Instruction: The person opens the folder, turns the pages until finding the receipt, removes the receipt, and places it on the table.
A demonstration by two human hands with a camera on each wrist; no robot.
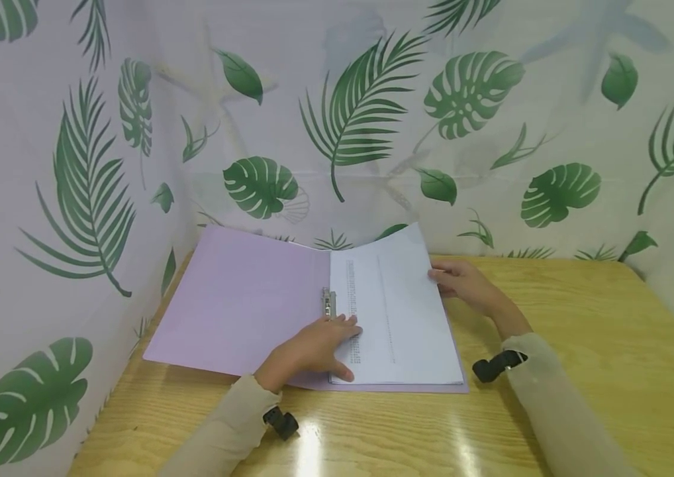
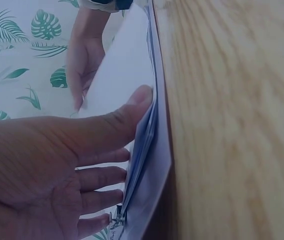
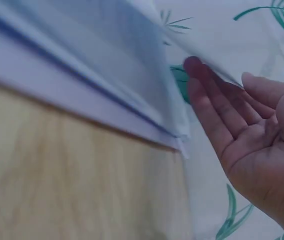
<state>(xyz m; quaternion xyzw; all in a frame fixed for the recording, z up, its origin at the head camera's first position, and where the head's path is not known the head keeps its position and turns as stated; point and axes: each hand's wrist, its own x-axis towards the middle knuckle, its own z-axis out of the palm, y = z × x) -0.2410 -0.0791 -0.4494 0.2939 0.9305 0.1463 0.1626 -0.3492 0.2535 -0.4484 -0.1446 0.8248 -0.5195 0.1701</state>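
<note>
A lilac folder (image 1: 241,298) lies opened out on the table, its left cover tilted up a little. White printed sheets (image 1: 420,318) sit on its right side, beside a metal clip (image 1: 328,301) at the spine. My left hand (image 1: 316,346) rests on the sheets near the clip, fingers spread; in the left wrist view its thumb (image 2: 141,95) touches the stack's lower edge. With my right hand (image 1: 467,283) I pinch the right edge of a raised sheet. The right wrist view shows the thumb (image 3: 267,91) above that sheet and the fingers beneath it.
The wooden table (image 1: 581,344) extends right of the folder and in front of it. A leaf-printed cloth (image 1: 373,119) hangs behind the table and along its left side. A dark strap device (image 1: 499,366) is on the right wrist, another device (image 1: 281,423) on the left.
</note>
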